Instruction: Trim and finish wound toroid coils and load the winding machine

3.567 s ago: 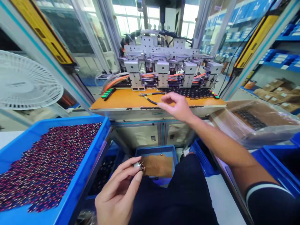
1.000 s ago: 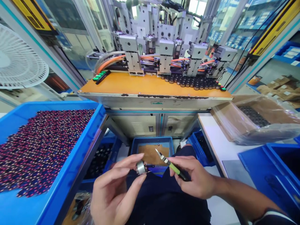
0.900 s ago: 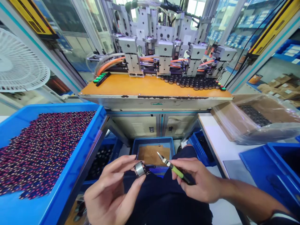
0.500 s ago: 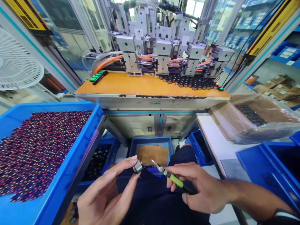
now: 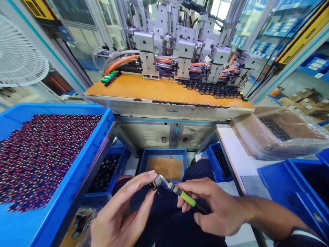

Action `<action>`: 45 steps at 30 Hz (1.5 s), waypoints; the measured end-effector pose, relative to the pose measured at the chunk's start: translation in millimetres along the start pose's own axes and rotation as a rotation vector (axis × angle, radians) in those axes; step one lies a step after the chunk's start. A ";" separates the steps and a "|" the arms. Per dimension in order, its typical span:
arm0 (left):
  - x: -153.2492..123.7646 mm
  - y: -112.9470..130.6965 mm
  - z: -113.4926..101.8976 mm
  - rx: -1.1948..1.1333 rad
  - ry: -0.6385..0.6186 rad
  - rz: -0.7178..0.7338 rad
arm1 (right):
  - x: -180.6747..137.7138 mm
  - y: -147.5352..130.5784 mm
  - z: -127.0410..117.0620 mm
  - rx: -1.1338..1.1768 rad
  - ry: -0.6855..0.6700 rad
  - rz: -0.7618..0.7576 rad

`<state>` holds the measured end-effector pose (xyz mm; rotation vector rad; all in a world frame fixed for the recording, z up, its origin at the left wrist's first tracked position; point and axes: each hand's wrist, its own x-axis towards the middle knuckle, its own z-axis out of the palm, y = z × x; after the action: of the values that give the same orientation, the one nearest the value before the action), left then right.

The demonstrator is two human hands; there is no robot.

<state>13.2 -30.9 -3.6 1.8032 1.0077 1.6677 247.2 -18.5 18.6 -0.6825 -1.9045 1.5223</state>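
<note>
No readable text, shelf labels (image 5: pixel 319 75) too small

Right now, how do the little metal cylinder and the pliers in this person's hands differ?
The metal cylinder is short and stubby; the pliers are long and slim. The cylinder is grey with copper-coloured bits at one end; the pliers have a metal nose and green-and-black handles. The left hand pinches the cylinder, while the right hand grips the pliers. Both show bare metal, and they meet or nearly meet at the pliers' tip.
</note>
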 end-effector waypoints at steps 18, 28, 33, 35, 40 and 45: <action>0.4 -2.2 1.6 -0.040 0.024 -0.011 | 8.2 -8.7 1.4 0.097 -0.029 0.202; 5.1 -11.4 -0.3 -0.656 0.232 -0.541 | 1.5 2.4 -5.2 0.110 0.116 0.205; 10.2 -11.7 -4.5 -1.015 0.341 -0.867 | -3.0 11.1 -7.7 0.143 0.151 0.271; 8.1 -14.0 -6.4 -1.052 0.359 -0.898 | -2.2 12.9 -9.1 0.138 0.147 0.323; 2.2 -30.7 -11.6 -1.115 0.290 -0.850 | -0.6 16.7 -5.5 0.123 0.133 0.388; -3.5 -42.5 -21.2 -1.061 0.380 -0.868 | 22.1 0.8 -16.0 -0.156 0.148 0.235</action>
<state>-15.8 -10.5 -35.3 0.2893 0.6440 1.4808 243.6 8.1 23.4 -1.0921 -1.8964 1.4251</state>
